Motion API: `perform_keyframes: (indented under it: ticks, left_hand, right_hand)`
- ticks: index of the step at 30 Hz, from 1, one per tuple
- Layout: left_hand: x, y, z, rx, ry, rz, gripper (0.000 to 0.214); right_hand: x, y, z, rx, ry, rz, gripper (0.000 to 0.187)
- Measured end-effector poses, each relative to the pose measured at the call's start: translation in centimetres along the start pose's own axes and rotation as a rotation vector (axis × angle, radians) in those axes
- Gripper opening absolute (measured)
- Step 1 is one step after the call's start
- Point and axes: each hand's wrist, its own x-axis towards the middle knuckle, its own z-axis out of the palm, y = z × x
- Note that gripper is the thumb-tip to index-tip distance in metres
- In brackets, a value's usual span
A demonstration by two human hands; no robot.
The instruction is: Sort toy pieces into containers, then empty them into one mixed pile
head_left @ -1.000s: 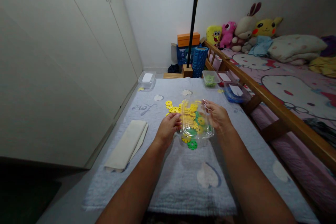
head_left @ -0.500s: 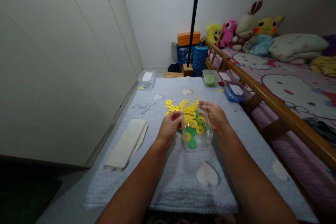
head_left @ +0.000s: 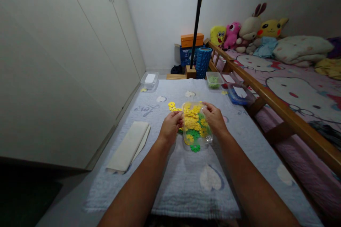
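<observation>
Between my two hands is a clear plastic container (head_left: pixel 197 141), held above the middle of the cloth-covered table. My left hand (head_left: pixel 170 126) pinches its left edge, and my right hand (head_left: pixel 214 117) grips its upper right side. Yellow flower-shaped plastic pieces (head_left: pixel 172 105) and green ones (head_left: pixel 195 148) lie in a pile behind and beneath it, seen through the clear plastic. Whether any pieces are inside the container I cannot tell. A few yellow pieces stick out past its left side, near my left fingers.
A folded cream sheet (head_left: pixel 129 147) lies on the left of the blue-grey tablecloth (head_left: pixel 186 184). At the far left stands a lidded clear box (head_left: pixel 149 79). Boxes with green (head_left: pixel 214 81), red (head_left: pixel 228 78) and blue contents (head_left: pixel 239 94) sit far right, beside the wooden bed rail (head_left: pixel 255 87).
The clear container has tilted and shifted slightly left, its flat face turned more toward me. Both hands have moved with it, still holding its sides.
</observation>
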Motion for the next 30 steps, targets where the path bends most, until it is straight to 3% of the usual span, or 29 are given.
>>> perform_keyframes:
  ticks: [4,8,14,18,25,30]
  left_hand:
    - [-0.3,-0.4,-0.4,0.146,0.021,0.087,0.046]
    - [0.3,-0.6,-1.1,0.124,0.047,0.091,0.046]
    - [1.2,0.1,-2.3,0.06,0.101,0.129,0.048]
    - [1.6,0.7,-2.5,0.021,0.151,0.172,0.051]
    - [1.9,0.6,-2.4,0.025,0.151,0.196,0.053]
    - [1.0,0.6,-2.3,0.113,0.086,0.148,0.049]
  right_hand:
    - [0.1,-0.3,0.2,-0.06,0.014,-0.047,0.046]
    - [-0.2,-0.4,0.2,0.044,-0.017,0.038,0.047]
    - [-2.3,-1.2,-1.2,0.127,-0.303,0.263,0.043]
    - [-3.6,-1.8,-1.7,0.118,-0.519,0.308,0.045]
    - [-3.9,-1.5,-0.9,0.174,-0.451,0.275,0.043]
    - [-3.7,-0.5,-0.9,0.206,-0.35,0.229,0.039]
